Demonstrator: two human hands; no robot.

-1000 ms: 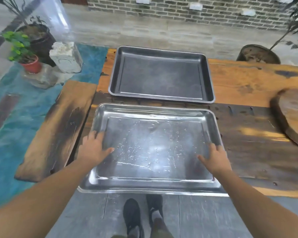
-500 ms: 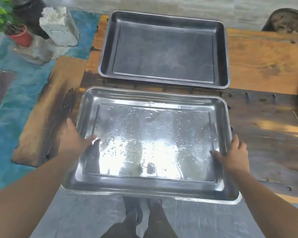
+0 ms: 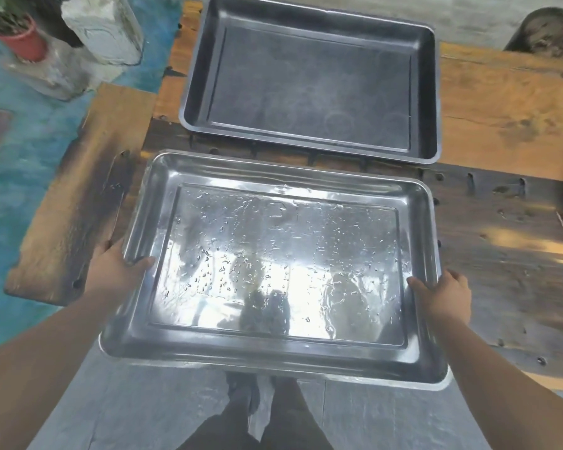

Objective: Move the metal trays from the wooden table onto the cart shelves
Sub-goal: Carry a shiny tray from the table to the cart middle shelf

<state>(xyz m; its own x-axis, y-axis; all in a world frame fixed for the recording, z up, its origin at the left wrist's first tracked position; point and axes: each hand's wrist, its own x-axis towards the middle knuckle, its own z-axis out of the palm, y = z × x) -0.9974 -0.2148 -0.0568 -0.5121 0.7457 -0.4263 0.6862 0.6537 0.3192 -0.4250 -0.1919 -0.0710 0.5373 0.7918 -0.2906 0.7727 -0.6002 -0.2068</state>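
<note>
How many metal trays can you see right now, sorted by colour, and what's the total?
silver tray: 1, gripped at its side rims by the left hand and the right hand
dark grey tray: 1, lying on the wooden table
Total: 2 trays

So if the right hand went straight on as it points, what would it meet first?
The right hand grips the shiny tray, so that tray's wall first; beyond it probably the dark tray, though depth is unclear.
</note>
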